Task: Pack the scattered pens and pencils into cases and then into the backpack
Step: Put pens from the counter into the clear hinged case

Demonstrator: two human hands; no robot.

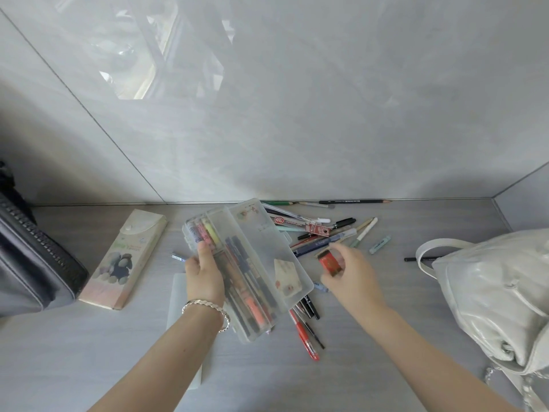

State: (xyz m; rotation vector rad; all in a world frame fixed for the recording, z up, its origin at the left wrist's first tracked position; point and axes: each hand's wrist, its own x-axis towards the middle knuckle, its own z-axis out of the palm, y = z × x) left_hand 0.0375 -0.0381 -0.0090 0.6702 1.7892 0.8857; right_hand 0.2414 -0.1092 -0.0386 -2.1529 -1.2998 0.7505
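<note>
Both forearms reach in from the bottom edge, the left wrist wearing a silver bracelet (208,307). The left hand (205,272) grips the clear plastic pencil case (249,286) by its near long side, thumb over the rim, and holds it tilted above the table (89,367). Its hinged lid (264,230) stands open toward the right. The tray already looks nearly full of markers and pens.

The right hand (353,272) pinches a small red item (328,260) between thumb and fingertips, just beside the open lid. Motion blur hides what the item is.

Procedure, as judged from this position:
1. Level the tray before loading, so the contents do not slide toward the low end.
2. Place the red item in a gap in the tray, not on the lid.
3. Check that nothing stands above the rim, or the lid will likely not latch.

The loose pens and pencils (315,230) lie in a pile behind and under the case, and a red pen (306,337) lies nearer. A printed pencil case (127,257) lies to the left, closed. The pale backpack (499,292) sits at the right edge.
</note>
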